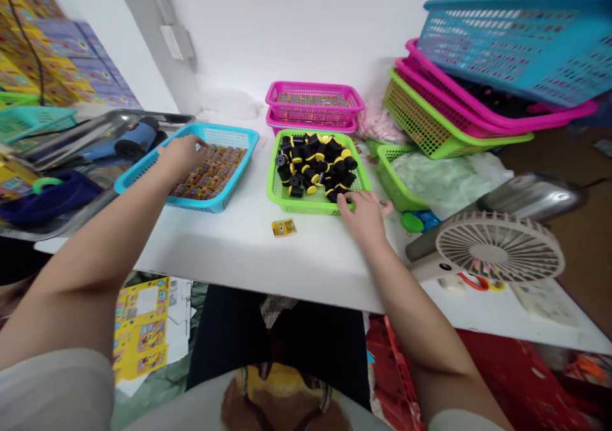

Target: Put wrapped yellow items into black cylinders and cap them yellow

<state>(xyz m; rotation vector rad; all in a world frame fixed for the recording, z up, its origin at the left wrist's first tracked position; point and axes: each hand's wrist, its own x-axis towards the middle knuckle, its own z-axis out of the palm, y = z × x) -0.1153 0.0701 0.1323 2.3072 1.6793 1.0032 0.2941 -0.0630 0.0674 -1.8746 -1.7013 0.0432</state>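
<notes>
My left hand (182, 153) reaches into the blue basket (239, 139) and rests, fingers curled, on the rows of small orange packets (215, 169) inside; whether it holds one I cannot make out. My right hand (364, 215) lies at the front right corner of the green basket (280, 198), fingertips touching the heap of black and yellow toy parts (313, 163). Its fingers are bent over a part at the edge. One small yellow packet (284, 227) lies alone on the white table (248, 246) in front of the green basket.
Two stacked pink baskets (313, 102) stand behind. At right are tilted green, pink and blue baskets (478, 80), a smaller green basket with plastic bags (444, 179) and a beige hand fan (497, 252). A metal tray with a blue tool (134, 139) sits at left.
</notes>
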